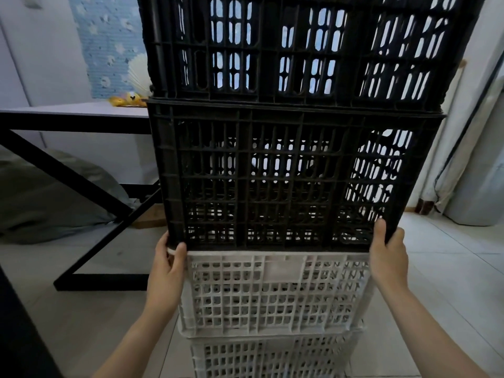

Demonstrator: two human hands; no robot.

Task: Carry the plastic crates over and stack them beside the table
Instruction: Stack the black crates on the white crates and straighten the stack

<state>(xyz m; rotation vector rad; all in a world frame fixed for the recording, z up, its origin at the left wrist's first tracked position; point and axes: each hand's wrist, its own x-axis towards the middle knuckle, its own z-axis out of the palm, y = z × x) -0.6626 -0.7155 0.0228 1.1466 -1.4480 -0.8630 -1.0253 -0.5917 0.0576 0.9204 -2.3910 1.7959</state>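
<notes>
The top black crate (308,47) runs off the upper edge, the lowest white crate (272,356) off the lower. The left hand (166,271) and right hand (387,257) hide their fingers behind the middle black crate (286,181).

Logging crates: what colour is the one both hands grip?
Black; that crate shows best in head view.

The single wide-angle camera sits on the person's head, faces forward and slightly down, and stands close to the crate stack (286,268), whose lower black crate (294,178) fills mid-frame, the desk (73,113) off left
</notes>
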